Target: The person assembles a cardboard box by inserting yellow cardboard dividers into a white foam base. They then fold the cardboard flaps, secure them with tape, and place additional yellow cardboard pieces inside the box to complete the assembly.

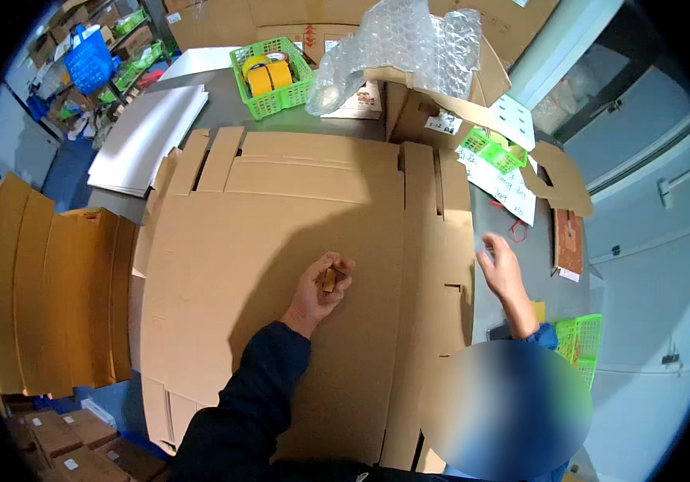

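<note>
The left hand (321, 293) pinches a small yellowish-brown piece (329, 280) over the flattened cardboard (200, 265), mid-frame. The right hand's (504, 275) grip is loosely spread at centre right, near the bench (544, 269).

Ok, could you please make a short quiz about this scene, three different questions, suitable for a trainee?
1. Choose one: the basket with the yellow tape rolls is (a) red, (b) green, (c) white.
2. True or false: the person's left hand lies flat with its fingers spread.
3. Open: which see-through material rises at the top of the carton behind the large cardboard sheet?

Key:
1. b, green.
2. False; its fingers curl around a small yellowish-brown thing.
3. Bubble wrap.
</note>
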Available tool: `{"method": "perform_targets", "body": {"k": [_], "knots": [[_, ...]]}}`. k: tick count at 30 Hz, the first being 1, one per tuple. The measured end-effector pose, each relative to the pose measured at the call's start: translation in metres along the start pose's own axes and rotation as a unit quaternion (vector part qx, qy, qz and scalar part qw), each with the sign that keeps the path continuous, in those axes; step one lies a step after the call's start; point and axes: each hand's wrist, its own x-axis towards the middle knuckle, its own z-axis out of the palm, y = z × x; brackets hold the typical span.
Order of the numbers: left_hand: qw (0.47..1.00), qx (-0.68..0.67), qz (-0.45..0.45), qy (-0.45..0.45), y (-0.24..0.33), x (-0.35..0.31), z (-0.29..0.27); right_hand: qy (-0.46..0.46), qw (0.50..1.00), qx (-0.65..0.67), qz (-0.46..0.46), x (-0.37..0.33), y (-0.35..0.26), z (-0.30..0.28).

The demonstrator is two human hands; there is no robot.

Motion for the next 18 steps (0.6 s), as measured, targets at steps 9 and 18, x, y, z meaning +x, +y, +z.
{"method": "perform_targets", "body": {"k": [9, 18], "knots": [[0.995, -0.09, -0.04, 0.009, 0.0, 0.002, 0.001, -0.001, 0.964, -0.05, -0.263, 0.229, -0.141, 0.143], [0.997, -0.063, -0.018, -0.036, 0.001, 0.009, 0.0, -0.088, 0.975, -0.1, -0.178, 0.28, -0.165, 0.195]]}}
